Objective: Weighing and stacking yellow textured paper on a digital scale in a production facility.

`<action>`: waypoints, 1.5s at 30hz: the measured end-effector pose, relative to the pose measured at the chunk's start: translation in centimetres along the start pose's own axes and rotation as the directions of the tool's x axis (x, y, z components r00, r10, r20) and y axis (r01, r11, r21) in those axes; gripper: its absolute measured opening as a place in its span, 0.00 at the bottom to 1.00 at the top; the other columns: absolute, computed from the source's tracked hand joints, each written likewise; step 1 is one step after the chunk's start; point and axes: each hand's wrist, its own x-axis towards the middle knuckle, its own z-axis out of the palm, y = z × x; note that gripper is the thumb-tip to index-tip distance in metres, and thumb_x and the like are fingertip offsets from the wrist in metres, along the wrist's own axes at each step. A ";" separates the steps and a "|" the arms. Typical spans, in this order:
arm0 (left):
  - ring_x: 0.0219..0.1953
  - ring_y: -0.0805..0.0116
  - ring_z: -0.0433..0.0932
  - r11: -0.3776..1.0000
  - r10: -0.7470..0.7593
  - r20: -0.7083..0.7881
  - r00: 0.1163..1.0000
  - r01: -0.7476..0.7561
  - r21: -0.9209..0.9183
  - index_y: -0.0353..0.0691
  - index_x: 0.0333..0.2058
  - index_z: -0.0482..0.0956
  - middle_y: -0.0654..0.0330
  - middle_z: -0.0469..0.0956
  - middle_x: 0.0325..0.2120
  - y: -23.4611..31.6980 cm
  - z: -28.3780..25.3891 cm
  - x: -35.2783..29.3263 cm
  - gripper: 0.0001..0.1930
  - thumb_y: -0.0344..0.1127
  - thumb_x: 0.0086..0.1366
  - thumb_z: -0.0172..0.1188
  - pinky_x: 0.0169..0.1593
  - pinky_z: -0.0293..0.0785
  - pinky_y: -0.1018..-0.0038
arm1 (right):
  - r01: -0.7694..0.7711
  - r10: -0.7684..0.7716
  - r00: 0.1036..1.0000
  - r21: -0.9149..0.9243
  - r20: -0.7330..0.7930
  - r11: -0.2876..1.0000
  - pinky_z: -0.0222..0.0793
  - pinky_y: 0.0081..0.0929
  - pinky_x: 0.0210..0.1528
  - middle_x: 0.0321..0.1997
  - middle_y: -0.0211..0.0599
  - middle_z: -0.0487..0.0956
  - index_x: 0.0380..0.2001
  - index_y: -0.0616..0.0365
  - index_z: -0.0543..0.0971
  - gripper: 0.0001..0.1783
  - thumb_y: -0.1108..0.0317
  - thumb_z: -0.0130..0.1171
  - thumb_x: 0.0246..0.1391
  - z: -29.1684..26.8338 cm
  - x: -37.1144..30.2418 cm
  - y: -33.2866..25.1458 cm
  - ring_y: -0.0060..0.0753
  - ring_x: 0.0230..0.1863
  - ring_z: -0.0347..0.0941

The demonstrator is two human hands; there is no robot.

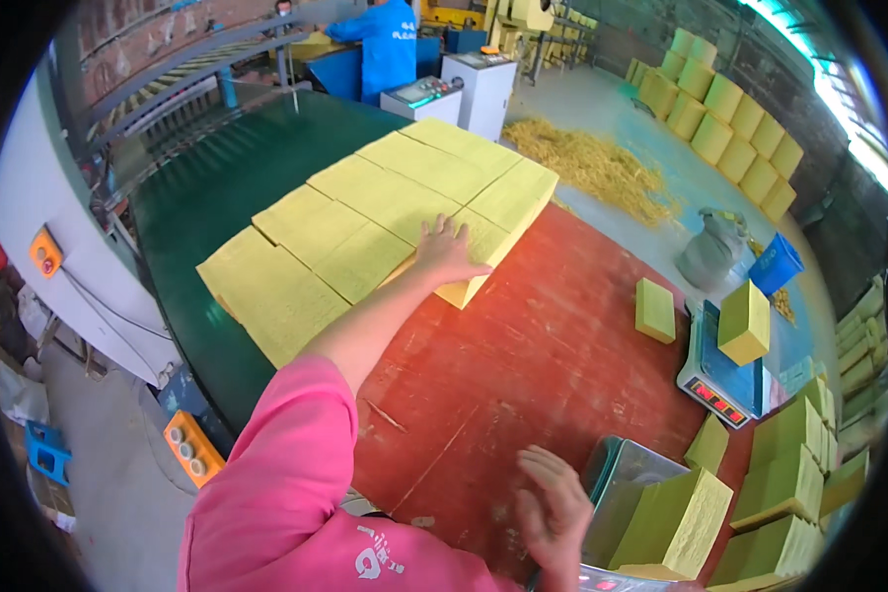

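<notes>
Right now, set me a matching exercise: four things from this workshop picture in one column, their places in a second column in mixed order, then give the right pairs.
Things:
1. left hand
2. right hand
3. yellow block on its own
4. yellow block standing up

Places:
A. on the weighing scale
B. flat on the slab sheet at the green conveyor's end
C. low in the picture, over the red table, beside a clear bag
D. alone on the red table, near its far right edge

Pairs: 1-B, 2-C, 3-D, 4-A
</notes>
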 end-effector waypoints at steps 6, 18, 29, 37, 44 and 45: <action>0.69 0.45 0.50 0.970 0.242 0.048 0.969 -0.240 -0.042 0.35 0.64 0.61 0.42 0.54 0.66 -1.7 2.6 -0.2 0.49 0.61 0.49 0.62 0.70 0.48 0.54 | -0.111 0.111 0.992 -0.006 0.058 0.994 0.71 0.37 0.54 0.47 0.48 0.79 0.44 0.62 0.79 0.18 0.78 0.61 0.46 3.3 2.3 1.9 0.51 0.53 0.75; 0.65 0.48 0.60 0.357 0.902 -0.050 0.430 -0.803 -0.477 0.41 0.57 0.70 0.49 0.65 0.60 4.0 -1.3 -24.8 0.34 0.34 0.49 0.67 0.66 0.56 0.50 | -0.303 0.361 0.915 -0.283 0.179 0.910 0.68 0.43 0.56 0.54 0.56 0.75 0.59 0.63 0.67 0.31 0.62 0.60 0.53 2.8 0.1 8.4 0.58 0.54 0.71; 0.56 0.59 0.71 -0.383 0.394 0.529 0.752 0.657 -0.649 0.38 0.64 0.59 0.55 0.69 0.58 8.2 1.9 -49.2 0.33 0.54 0.68 0.53 0.58 0.67 0.63 | -0.325 0.377 0.861 -0.202 0.341 0.924 0.72 0.46 0.48 0.47 0.57 0.78 0.62 0.64 0.61 0.39 0.55 0.60 0.53 1.7 -11.2 5.0 0.57 0.47 0.76; 0.66 0.62 0.60 -0.540 -0.050 0.501 0.864 0.398 -0.741 0.43 0.68 0.52 0.56 0.59 0.66 12.9 4.1 -54.8 0.29 0.48 0.74 0.41 0.67 0.56 0.61 | -0.341 0.422 0.828 -0.267 0.370 0.902 0.73 0.49 0.44 0.43 0.61 0.78 0.59 0.66 0.59 0.39 0.50 0.57 0.54 1.3 -15.7 3.9 0.61 0.43 0.77; 0.63 0.60 0.64 -0.459 -0.096 0.543 0.834 0.447 -0.768 0.37 0.65 0.55 0.52 0.64 0.61 16.1 1.3 -57.8 0.30 0.45 0.69 0.48 0.64 0.61 0.62 | -0.491 0.374 0.830 0.223 0.413 0.842 0.69 0.41 0.55 0.56 0.61 0.73 0.63 0.66 0.60 0.38 0.51 0.55 0.59 -4.4 -22.7 4.8 0.56 0.55 0.72; 0.62 0.60 0.65 -0.535 -0.103 0.611 0.785 0.474 -0.699 0.36 0.64 0.57 0.51 0.66 0.60 15.9 1.5 -57.9 0.30 0.46 0.69 0.49 0.63 0.62 0.62 | -0.514 0.398 0.849 0.365 0.348 0.777 0.69 0.40 0.56 0.57 0.59 0.73 0.63 0.66 0.61 0.37 0.51 0.55 0.60 -5.0 -24.0 5.5 0.53 0.57 0.72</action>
